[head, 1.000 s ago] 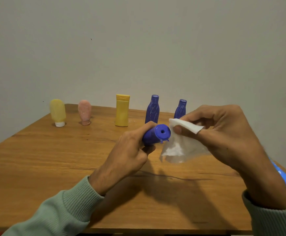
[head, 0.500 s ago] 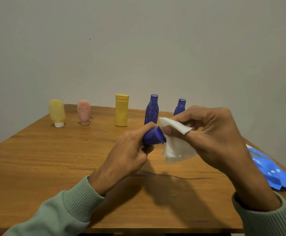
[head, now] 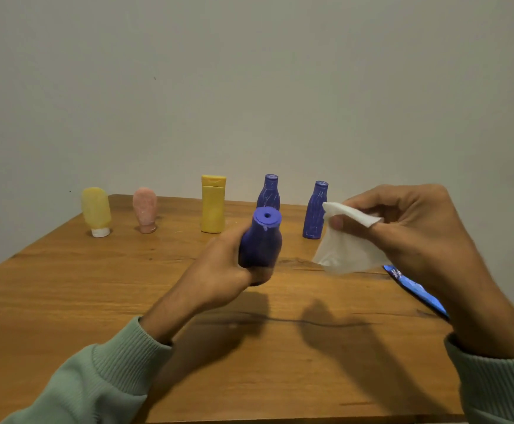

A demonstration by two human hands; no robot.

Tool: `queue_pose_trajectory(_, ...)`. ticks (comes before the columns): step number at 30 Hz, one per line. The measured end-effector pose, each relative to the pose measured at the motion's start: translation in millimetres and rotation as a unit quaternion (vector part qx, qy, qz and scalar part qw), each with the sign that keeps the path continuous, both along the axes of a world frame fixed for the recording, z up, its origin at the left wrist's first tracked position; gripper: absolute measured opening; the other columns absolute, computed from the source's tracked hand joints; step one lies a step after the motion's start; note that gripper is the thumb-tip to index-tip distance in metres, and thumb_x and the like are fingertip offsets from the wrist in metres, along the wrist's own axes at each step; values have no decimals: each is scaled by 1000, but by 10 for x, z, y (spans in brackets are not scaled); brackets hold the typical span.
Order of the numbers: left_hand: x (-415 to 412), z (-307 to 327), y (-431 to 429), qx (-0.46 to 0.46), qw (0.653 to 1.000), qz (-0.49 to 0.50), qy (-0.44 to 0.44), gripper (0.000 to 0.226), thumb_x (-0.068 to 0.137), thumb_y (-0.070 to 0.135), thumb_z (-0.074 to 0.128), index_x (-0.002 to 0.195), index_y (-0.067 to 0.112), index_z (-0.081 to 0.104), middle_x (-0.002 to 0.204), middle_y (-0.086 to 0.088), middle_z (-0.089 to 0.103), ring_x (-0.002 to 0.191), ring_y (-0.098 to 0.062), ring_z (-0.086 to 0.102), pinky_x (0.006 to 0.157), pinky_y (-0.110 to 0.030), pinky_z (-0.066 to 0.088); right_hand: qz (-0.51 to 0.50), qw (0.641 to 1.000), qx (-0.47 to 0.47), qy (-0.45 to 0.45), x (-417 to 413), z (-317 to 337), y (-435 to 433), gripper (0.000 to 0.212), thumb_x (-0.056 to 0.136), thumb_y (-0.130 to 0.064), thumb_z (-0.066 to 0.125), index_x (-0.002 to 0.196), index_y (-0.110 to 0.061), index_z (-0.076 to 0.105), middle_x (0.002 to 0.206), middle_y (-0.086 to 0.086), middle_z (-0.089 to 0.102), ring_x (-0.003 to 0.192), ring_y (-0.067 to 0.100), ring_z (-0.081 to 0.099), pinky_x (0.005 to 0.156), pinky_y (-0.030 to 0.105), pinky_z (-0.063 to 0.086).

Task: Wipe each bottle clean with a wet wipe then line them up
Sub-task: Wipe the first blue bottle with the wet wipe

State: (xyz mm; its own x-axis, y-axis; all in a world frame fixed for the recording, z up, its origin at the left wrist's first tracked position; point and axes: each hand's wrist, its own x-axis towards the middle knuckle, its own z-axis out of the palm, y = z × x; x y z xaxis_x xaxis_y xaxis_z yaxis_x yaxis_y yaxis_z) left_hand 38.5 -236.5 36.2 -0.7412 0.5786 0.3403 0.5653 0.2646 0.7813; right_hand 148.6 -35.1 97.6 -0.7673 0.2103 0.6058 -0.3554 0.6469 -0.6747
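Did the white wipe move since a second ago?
Yes. The wipe went right: it hung in front of the rightmost standing blue bottle, against the held bottle; now it hangs mostly right of that standing one, clear of the held bottle.

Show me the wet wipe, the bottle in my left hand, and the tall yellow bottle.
wet wipe (head: 346, 252), head view, hanging lower part
held blue bottle (head: 262, 243), head view, its body
tall yellow bottle (head: 213, 209), head view, its front

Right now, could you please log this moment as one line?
left hand: grips blue bottle | right hand: pinches wet wipe, apart from bottle | bottle row: five standing
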Motion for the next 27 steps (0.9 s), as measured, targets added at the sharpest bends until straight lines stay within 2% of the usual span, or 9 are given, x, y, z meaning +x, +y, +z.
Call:
queue_pose_trajectory(2,-49,69,52,-16,999,-27,-26,50,78,7,76,102,40,47,103,10,62,97,-8,61,81,-22,47,-12,1000,8,-22,-6,-36,72,16,70,-23,81,85,-20,76,79,-5,72,75,14,67,60,30,54)
queue_pose_trajectory(4,-129,136,179,-21,997,-61,-42,58,77,6,76,108,42,44,108,8,62,100,-9,62,86,-26,49,-33,998,15,-51,-35,-92,154,17,71,-24,80,87,-20,75,83,-5,72,77,15,67,62,32,56)
queue_pose_trajectory(6,-232,171,341,-23,994,-86,-58,62,76,7,78,118,36,42,113,5,61,104,-11,62,91,-32,51,-54,996,7,-70,-94,-160,262,19,71,-25,80,88,-19,75,85,-2,71,78,17,67,63,36,57)
queue_pose_trajectory(10,-406,175,751,-17,988,-123,-89,65,75,10,80,127,21,42,117,-1,61,104,-16,64,88,-37,56,-105,991,-24,-77,-176,-258,530,16,71,-25,81,85,-19,75,79,-3,71,70,14,65,53,21,46)
queue_pose_trajectory(14,-504,83,1167,25,979,-145,-140,60,76,6,79,124,21,47,113,2,65,99,-13,67,76,-29,58,-145,985,-42,-87,-212,-338,776,10,73,-25,80,79,-21,74,71,-8,69,66,9,64,53,20,45)
queue_pose_trajectory(18,-576,-61,1509,69,971,-138,-181,53,77,0,76,119,20,50,113,4,65,99,-10,65,71,-23,55,-186,977,-64,-87,-303,-476,994,10,73,-24,81,78,-18,74,72,-2,71,68,15,66,57,25,47)
queue_pose_trajectory(22,-623,-200,1752,94,966,-129,-202,57,75,-4,76,122,15,51,111,5,63,100,-9,64,68,-21,55,-221,967,-80,-102,-372,-596,1129,10,74,-23,79,77,-15,73,72,-1,70,66,12,64,53,20,43)
queue_pose_trajectory(24,-622,-242,1841,95,965,-134,-206,56,75,-6,75,122,14,50,107,6,63,93,-4,63,68,-20,55,-228,964,-80,-113,-394,-641,1168,11,75,-24,78,76,-15,72,71,-3,69,65,9,63,52,18,41)
queue_pose_trajectory(27,-597,-294,1941,97,961,-142,-216,55,75,-10,73,118,15,49,100,9,62,85,-1,63,60,-14,54,-235,960,-83,-127,-424,-686,1200,9,77,-23,77,75,-17,71,70,-6,67,63,4,60,50,17,39)
